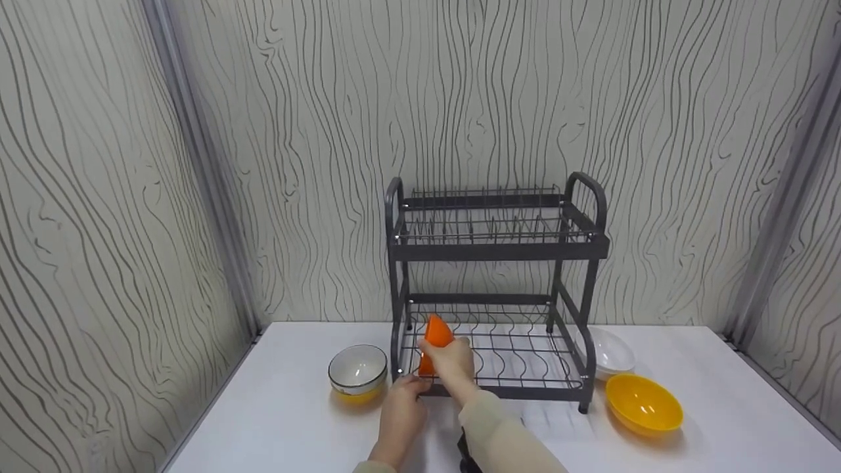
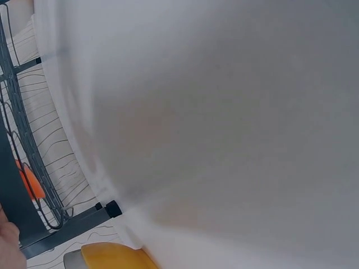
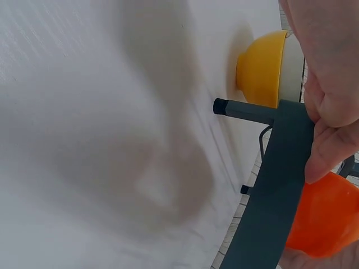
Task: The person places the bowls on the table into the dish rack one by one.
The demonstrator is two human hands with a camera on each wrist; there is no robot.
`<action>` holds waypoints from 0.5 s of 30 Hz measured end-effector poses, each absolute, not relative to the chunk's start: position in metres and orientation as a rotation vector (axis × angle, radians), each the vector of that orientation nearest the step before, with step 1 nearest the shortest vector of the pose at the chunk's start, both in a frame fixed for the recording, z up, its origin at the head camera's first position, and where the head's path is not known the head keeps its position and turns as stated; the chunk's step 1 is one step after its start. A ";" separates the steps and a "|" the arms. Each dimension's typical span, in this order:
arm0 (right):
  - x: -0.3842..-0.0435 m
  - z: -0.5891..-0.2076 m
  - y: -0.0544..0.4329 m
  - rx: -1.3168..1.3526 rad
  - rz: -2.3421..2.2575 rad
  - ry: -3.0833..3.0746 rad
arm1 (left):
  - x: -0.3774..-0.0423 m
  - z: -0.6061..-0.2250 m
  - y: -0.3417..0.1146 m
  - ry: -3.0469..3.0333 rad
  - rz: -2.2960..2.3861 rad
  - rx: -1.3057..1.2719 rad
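My right hand (image 1: pixel 454 362) grips an orange bowl (image 1: pixel 439 330), which stands on edge at the left end of the lower tier of a dark two-tier dish rack (image 1: pixel 525 393). In the right wrist view the orange bowl (image 3: pixel 325 216) shows behind the rack's front rail (image 3: pixel 275 190), with part of my right hand (image 3: pixel 322 260) under it. My left hand (image 1: pixel 402 408) holds the front rail near the rack's left corner, its fingers close beside the bowl. In the left wrist view only a bit of that hand (image 2: pixel 8 244) shows.
Left of the rack, a white dark-rimmed bowl (image 1: pixel 358 368) sits over a yellow bowl (image 1: pixel 360 396). To the right stand a white bowl (image 1: pixel 611 351) and a yellow bowl (image 1: pixel 644 404). The rack's upper tier (image 1: pixel 499 251) overhangs the lower one. A patterned wall (image 1: pixel 486 98) rises behind.
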State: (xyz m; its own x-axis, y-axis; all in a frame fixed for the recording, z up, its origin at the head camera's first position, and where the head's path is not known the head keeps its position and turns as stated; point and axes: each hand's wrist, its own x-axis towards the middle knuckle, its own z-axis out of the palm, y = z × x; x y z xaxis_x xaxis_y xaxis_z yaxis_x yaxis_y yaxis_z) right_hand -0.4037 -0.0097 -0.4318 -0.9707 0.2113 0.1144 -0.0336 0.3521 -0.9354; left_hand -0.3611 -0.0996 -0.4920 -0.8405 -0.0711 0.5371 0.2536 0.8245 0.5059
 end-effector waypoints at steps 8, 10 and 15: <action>-0.407 -0.442 -0.011 -0.163 1.647 -2.371 | -0.359 -0.494 -0.100 -2.416 -0.774 -0.185; -0.408 -0.444 -0.012 -0.158 1.647 -2.371 | -0.359 -0.494 -0.101 -2.415 -0.773 -0.191; -0.406 -0.444 -0.015 -0.118 1.691 -2.348 | -0.361 -0.494 -0.103 -2.425 -0.777 -0.201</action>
